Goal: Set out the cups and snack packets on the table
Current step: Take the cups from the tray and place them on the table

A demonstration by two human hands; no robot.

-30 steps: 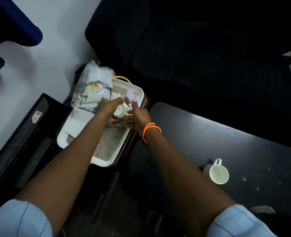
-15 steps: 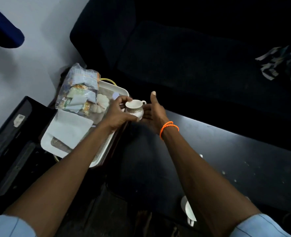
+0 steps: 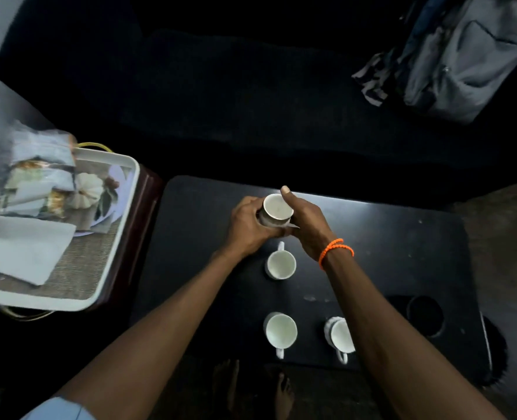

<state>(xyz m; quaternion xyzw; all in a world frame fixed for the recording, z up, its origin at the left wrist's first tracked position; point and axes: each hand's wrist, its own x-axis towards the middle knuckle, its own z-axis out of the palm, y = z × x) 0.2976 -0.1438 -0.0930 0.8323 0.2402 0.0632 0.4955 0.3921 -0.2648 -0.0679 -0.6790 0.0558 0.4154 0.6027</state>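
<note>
While you are cradling the cup [image 3: 277,210] at frame centre, above the black table [image 3: 387,244], you are risking knocking the cup below [image 3: 280,264] when lowering it. Your left hand [image 3: 249,227] and right hand [image 3: 305,225] are both wrapping its sides; snack packets [image 3: 35,174] are waiting on the tray [image 3: 105,253], left.

The right forearm [image 3: 369,322] covers part of the cup [image 3: 339,333] by the table's [image 3: 402,253] near edge. Both hands hide the held cup's [image 3: 277,209] sides. The snack bag [image 3: 29,174] is blurred, its contents unreadable.
</note>
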